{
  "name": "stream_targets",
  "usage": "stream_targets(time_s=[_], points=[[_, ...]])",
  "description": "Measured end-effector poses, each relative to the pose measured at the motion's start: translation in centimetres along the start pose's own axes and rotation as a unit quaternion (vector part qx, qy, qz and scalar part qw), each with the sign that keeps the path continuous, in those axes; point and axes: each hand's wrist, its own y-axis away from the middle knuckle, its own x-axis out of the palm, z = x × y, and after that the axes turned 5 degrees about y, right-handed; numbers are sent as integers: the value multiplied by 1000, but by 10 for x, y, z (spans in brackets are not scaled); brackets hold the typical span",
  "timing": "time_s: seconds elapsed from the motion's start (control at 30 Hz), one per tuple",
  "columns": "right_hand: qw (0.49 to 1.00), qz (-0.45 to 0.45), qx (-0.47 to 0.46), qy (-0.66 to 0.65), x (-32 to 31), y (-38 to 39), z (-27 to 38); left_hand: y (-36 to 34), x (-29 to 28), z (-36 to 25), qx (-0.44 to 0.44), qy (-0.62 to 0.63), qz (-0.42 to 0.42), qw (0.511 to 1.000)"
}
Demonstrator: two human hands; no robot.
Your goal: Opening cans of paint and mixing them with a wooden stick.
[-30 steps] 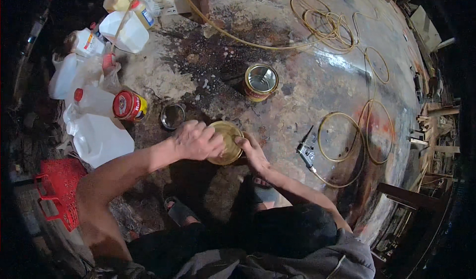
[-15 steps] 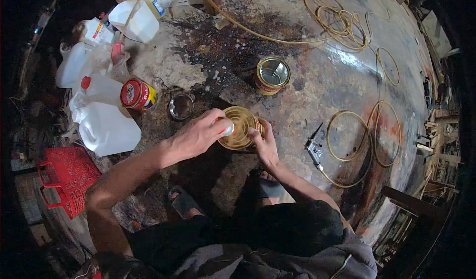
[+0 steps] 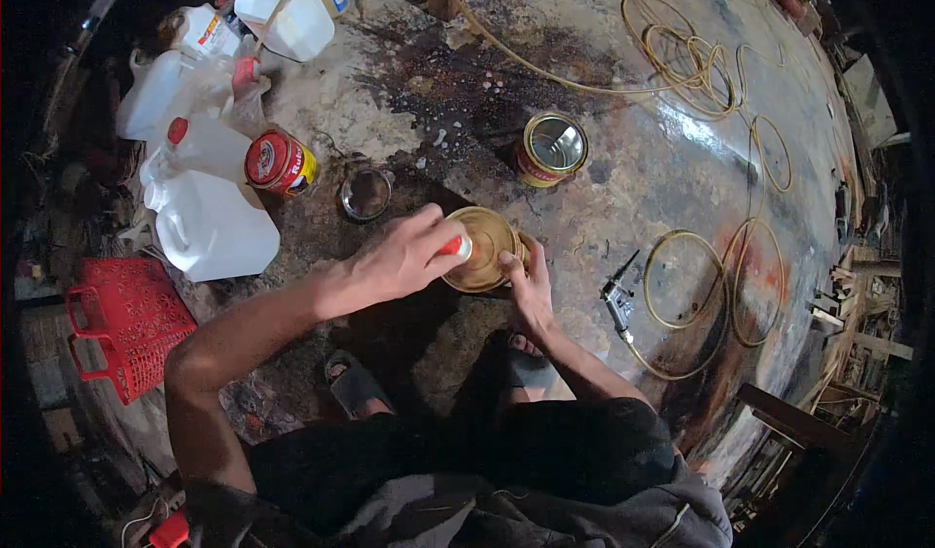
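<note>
My left hand (image 3: 409,248) is closed around a small red-and-white cylindrical thing (image 3: 460,248) with a pale round end; its kind I cannot make out. It is held at the left side of a gold-coloured round tin (image 3: 479,280). Gripping that tin by its right side is my right hand (image 3: 529,285), thumb on the rim. Concentric rings show on the tin's upward face. Farther off, to the right, stands another open tin (image 3: 555,147) with a shiny inside. A clear round dish-like thing (image 3: 366,194) lies left of my hands, near a red-lidded tin (image 3: 280,161) with a yellow-and-red label.
White plastic jugs (image 3: 216,226) crowd the left side, with a red perforated basket (image 3: 136,329) nearer me. A spray gun (image 3: 617,304) on a coiled yellowish hose (image 3: 682,326) lies at right. The stained floor (image 3: 623,197) carries more hose. Wood pieces (image 3: 857,304) line the far right.
The view has shifted slightly, so the scene sits a little differently. Both hands keep their holds on the tin and the red-and-white thing.
</note>
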Motion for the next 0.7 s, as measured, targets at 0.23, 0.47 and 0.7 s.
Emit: stream_targets(time_s=[0.23,0.47,0.7], points=[[1000,-7,-17,-4,-4,6,18,-8,-2,-7,98,-49,-171,979],[999,-5,-23,-21,-10,11,23,-6,8,-6,-11,91,-145,985],[998,9,17,-63,-17,14,18,-6,-4,18,-232,329,-167,900]])
